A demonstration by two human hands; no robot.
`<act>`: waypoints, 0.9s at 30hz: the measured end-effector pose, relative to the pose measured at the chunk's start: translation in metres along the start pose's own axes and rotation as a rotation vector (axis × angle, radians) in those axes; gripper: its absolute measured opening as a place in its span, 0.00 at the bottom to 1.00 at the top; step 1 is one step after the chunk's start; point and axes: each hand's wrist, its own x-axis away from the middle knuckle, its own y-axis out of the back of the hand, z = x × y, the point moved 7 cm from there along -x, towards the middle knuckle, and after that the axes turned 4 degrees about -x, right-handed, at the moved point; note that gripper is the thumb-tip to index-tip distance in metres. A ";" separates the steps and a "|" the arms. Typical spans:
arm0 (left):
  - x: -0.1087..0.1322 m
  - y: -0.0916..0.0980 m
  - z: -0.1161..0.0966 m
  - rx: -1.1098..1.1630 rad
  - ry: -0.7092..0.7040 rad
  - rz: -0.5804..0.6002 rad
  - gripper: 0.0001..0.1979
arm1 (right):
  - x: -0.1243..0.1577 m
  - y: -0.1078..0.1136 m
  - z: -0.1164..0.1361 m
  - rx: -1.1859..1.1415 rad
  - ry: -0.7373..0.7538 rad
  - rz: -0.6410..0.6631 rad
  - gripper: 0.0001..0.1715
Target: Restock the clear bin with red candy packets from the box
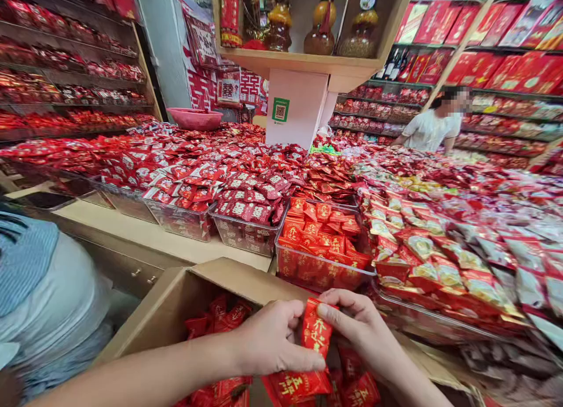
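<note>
Gripping a red packet (314, 331) between them, the left hand (270, 339) and right hand (366, 328) hold it above the open box (246, 280), near a clear tub (323, 268) of similar packets (325, 234).

- Left hand (277, 339): some fingers hidden behind red packet (315, 332).
- Cardboard box (246, 281): near side cut off by bottom edge.
- Person in white (433, 130): lower body hidden.
- Shelf packets (74, 33), far left: blurred.
</note>
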 end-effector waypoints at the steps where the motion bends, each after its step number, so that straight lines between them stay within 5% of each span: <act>1: 0.000 0.003 0.003 -0.046 0.003 -0.024 0.14 | 0.000 0.002 -0.003 -0.035 -0.027 -0.023 0.14; 5: 0.000 0.009 0.018 -0.132 0.055 -0.042 0.11 | -0.002 0.010 -0.012 -0.084 -0.054 -0.097 0.16; 10: 0.001 0.000 0.033 -0.033 0.173 0.123 0.16 | -0.005 0.007 -0.009 0.090 0.079 -0.101 0.14; 19: 0.000 0.000 0.020 -0.096 0.043 0.062 0.19 | 0.000 -0.008 -0.001 0.096 0.097 0.026 0.15; 24: 0.004 0.004 0.010 -0.331 0.011 0.166 0.14 | 0.001 -0.006 0.001 0.215 0.093 0.053 0.14; 27: 0.007 0.005 0.020 -0.792 0.006 0.304 0.14 | 0.000 -0.002 -0.001 0.188 0.073 0.038 0.16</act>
